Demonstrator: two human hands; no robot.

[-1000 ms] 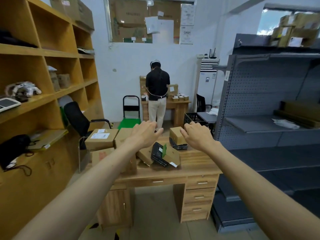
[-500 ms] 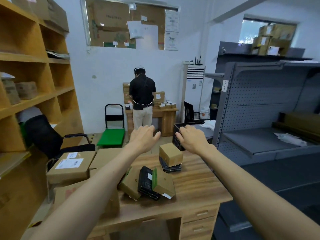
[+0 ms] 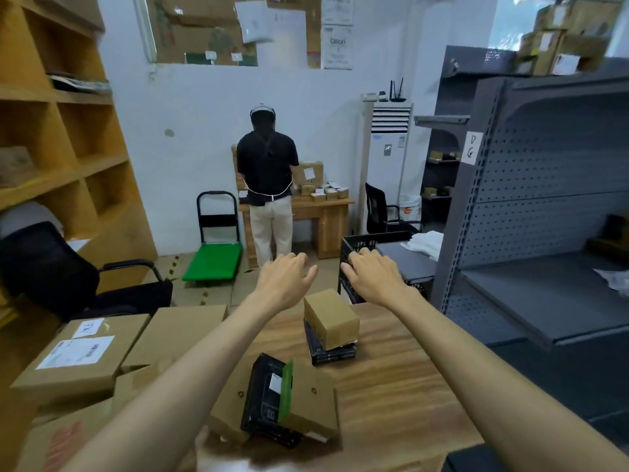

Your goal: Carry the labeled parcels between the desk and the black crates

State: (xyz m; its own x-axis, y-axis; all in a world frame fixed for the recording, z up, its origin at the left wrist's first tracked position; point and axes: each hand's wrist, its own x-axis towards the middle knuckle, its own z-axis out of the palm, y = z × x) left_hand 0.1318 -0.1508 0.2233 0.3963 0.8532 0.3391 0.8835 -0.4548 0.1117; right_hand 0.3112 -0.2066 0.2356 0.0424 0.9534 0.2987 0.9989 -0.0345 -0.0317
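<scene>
A small brown parcel (image 3: 332,318) sits on a black box (image 3: 329,349) in the middle of the wooden desk (image 3: 401,379). Nearer me lie a black box with a green flap (image 3: 269,400) and flat brown parcels (image 3: 308,403). My left hand (image 3: 286,279) and my right hand (image 3: 371,274) hover over the desk's far edge, just beyond the small parcel, fingers relaxed and holding nothing. A black crate (image 3: 360,243) stands on the floor behind the desk, partly hidden by my right hand.
Large labeled cartons (image 3: 85,352) crowd the desk's left side. A black office chair (image 3: 58,277) and wooden shelving (image 3: 61,137) stand on the left, grey metal shelving (image 3: 531,212) on the right. A person (image 3: 269,185) stands at a far desk beside a green trolley (image 3: 214,260).
I have moved closer to the desk, so it fills more of the view. Both hands stay stretched forward and empty, now above the desk's far edge.
</scene>
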